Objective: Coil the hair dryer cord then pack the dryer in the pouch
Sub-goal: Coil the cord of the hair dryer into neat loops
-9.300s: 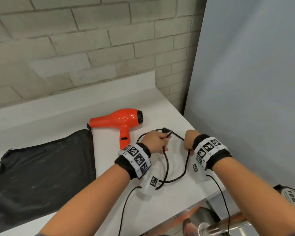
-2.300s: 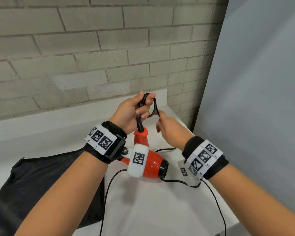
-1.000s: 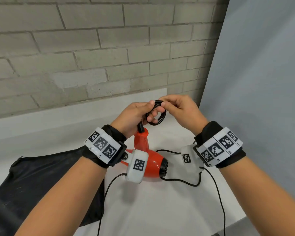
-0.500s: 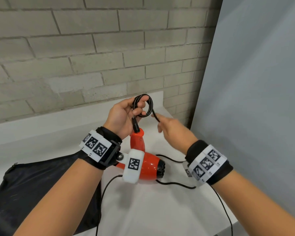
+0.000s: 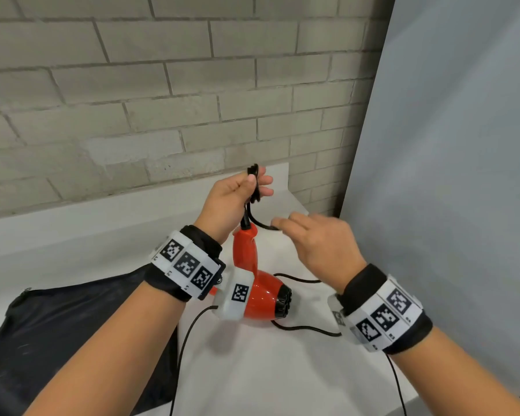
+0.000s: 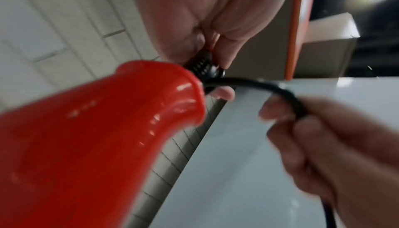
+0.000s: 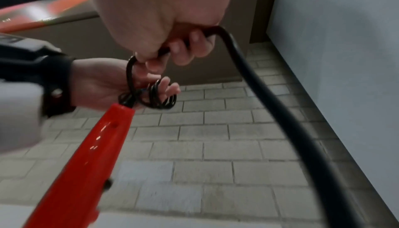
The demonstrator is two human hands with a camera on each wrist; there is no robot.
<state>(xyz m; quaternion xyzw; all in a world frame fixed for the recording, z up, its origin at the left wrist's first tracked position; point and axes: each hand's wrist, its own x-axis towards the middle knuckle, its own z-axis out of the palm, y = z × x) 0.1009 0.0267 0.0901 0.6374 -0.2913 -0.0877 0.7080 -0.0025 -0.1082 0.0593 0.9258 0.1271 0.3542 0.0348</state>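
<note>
Above the white counter [image 5: 252,370], just off the butt of the dryer's handle, sits the small coil [image 5: 254,184] we are building: a few tight black loops of cord [image 7: 270,98], pinched between thumb and fingertips of our left hand [image 5: 231,202]. We judge the cord springy and rather slick; such small loops will want to pop open, so the pinch should stay across all the turns at once, close to the ribbed strain relief [image 6: 202,64] where the cord leaves the handle. The red hair dryer [image 5: 261,295] hangs below that pinch, handle up and nozzle low, its body apparently just touching the counter. We take it for hard glossy plastic, light enough to dangle but liable to swing and tug on the coil; for packing, the handle is the place to grasp.

Our right hand [image 5: 321,244] is just beside the handle top, fingers curled round the running cord, with a short arc of it spanning across to the coil. In the right wrist view the cord leaves that fist and sweeps down and away. Plenty of it lies loose on the counter, curving round the nozzle and dropping over the near edge, so the coiling seems only begun.

Left of the dryer lies the black pouch [image 5: 57,331], flat on the counter, near yet untouched; we cannot tell whether it is open.
</note>
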